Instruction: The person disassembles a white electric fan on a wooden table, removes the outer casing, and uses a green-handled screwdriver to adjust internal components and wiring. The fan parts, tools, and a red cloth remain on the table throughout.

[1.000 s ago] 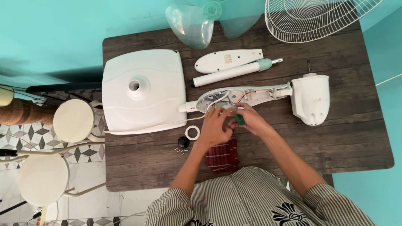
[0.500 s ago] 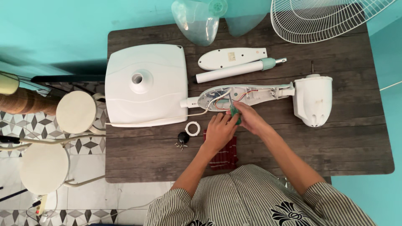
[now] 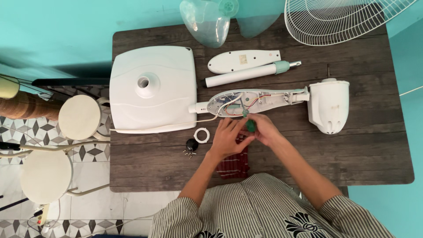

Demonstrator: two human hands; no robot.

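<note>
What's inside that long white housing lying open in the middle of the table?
Inside the open housing are red, white and dark wires and small parts. The right hand, holding a green-handled screwdriver, hides its lower edge; finer detail is too small to tell.

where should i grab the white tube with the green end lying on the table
Probably mid-shaft on the white plastic tube with the pale green collar, coming from above. It lies flat and slanted on the dark wooden table, clear of the white oval cover beside it.
</note>
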